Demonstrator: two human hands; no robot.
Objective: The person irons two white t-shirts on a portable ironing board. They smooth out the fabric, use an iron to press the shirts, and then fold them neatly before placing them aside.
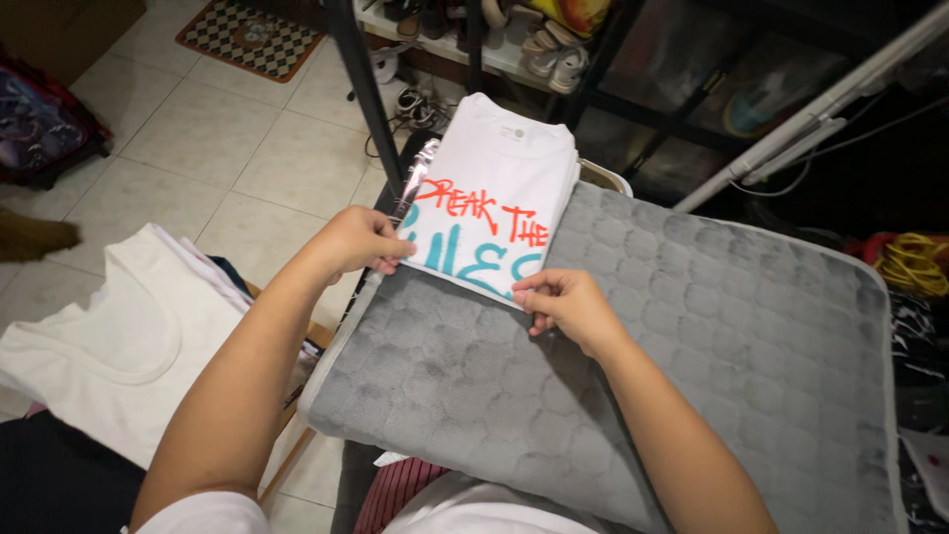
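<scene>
Pinching the folded white T-shirt: left hand and right hand, on the grey pad.

Lived-in home, laundry corner.

Pale tiled floor with a checked doormat near a doorway; low shelf crowded with shoes and sandals; dark metal rack posts rising beside it. Grey quilted pad spread as a folding surface, carrying a folded white printed T-shirt. White sleeveless top lying at the left over other clothes. Coiled yellow cord and loose cables at the right edge, white pole leaning across dark storage.
</scene>
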